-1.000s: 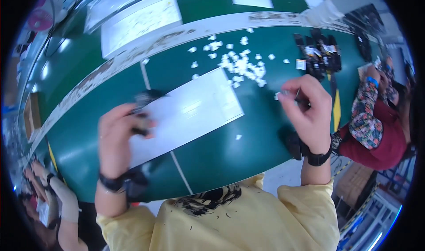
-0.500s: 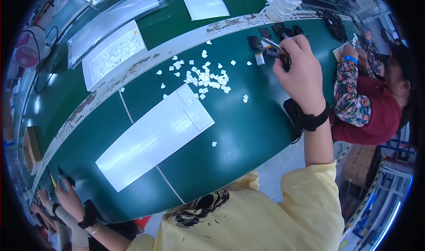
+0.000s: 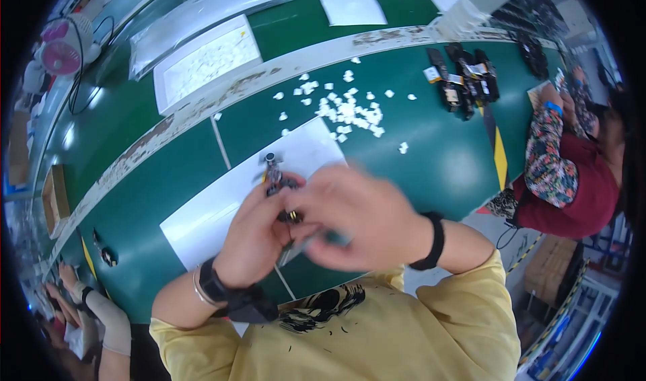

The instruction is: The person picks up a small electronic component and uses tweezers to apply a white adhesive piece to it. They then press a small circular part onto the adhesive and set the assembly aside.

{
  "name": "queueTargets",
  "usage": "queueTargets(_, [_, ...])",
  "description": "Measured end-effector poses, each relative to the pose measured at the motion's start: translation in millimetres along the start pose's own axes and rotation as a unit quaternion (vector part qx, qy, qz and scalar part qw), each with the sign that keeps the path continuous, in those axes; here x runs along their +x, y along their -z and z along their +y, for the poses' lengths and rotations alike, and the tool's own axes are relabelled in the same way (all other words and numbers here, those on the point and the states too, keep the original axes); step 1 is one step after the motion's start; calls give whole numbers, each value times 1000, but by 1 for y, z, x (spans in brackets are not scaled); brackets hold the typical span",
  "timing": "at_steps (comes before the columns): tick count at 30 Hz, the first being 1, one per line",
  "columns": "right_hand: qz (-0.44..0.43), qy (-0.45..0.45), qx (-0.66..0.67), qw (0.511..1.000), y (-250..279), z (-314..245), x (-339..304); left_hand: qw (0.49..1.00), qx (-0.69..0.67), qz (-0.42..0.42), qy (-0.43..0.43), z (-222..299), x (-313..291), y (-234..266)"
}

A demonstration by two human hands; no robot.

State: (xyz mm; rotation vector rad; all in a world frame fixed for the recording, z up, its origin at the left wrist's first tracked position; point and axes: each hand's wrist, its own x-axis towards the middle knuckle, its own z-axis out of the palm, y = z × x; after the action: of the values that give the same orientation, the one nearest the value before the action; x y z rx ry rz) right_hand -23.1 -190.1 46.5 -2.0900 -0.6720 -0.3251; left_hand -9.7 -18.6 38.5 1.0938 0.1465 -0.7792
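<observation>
The green surface (image 3: 431, 172) spreads wide under my work, and on it lies a white sheet (image 3: 202, 223), so smooth that small things would, I judge, slide on it easily. Beyond it to the right sits a pile (image 3: 464, 78) of dark parts, bunched together. My right hand (image 3: 370, 213) is blurred, its fingers bent in close by my left; whether it grips anything I cannot tell. My left hand (image 3: 254, 236) is closed around a dark device (image 3: 272, 169), held up over the sheet in front of me, one end with a round piece poking out past my fingers. I take it to be light and stiff in the body, yet its knobbly, open make looks fragile, so I would hold it by its sides, pinched gently between thumb and fingers, with no pressure on the exposed end. Smallest are the white bits (image 3: 353, 112) scattered past the sheet; they look thin and nearly weightless, best picked up by an edge
</observation>
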Motion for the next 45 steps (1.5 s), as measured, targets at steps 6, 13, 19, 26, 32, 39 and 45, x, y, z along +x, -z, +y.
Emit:
queueTargets(6, [87,-294,260,916,15,65,1,1000,-6,1,3,2,21,35])
queueTargets(13, [104,-365,405,832,-2,69,3,999,16,23,43,2,22,35])
queueTargets(19, [62,-381,363,848,-7,66,3,999,-4,10,36,-1,22,40])
queueTargets(26, [59,-377,341,859,-7,67,5,999,-14,-7,28,-2,21,41])
queueTargets(32, [7,-346,402,848,4,74,3,999,-25,0,40,0,20,39])
queueTargets(39, [94,-232,423,871,-13,34,-8,978,-163,-119,-49,-14,16,27])
queueTargets(45, [76,-144,333,929,-14,28,-12,982,-127,-130,-59,-12,17,23])
